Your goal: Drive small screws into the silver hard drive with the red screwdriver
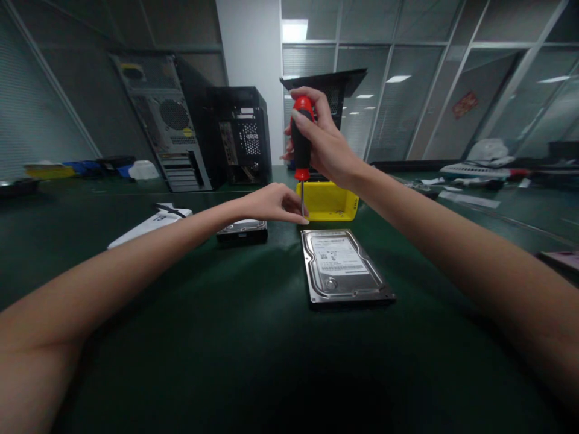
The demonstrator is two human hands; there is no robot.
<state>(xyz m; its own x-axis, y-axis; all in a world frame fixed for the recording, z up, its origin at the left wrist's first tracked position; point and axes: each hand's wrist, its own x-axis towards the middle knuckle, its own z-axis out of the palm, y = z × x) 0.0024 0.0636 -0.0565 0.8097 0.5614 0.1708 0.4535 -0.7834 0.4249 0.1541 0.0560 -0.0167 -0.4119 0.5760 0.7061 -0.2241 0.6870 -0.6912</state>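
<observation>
A screwdriver with a red and black handle stands upright, its thin shaft pointing down. My right hand is closed around the handle. At the lower end of the shaft, the thumb and fingers of my left hand pinch together around the tip; whether a small screw is there too is not visible. Just in front of the tip lies a silver hard drive, label side up, on the dark green table. A second hard drive sits partly behind my left forearm.
Behind the tip stands a yellow tray with several small screws. Open computer cases rise at the back left. On the left lies a white box-like object with a black strap. Papers and a white keyboard-like object are at the right.
</observation>
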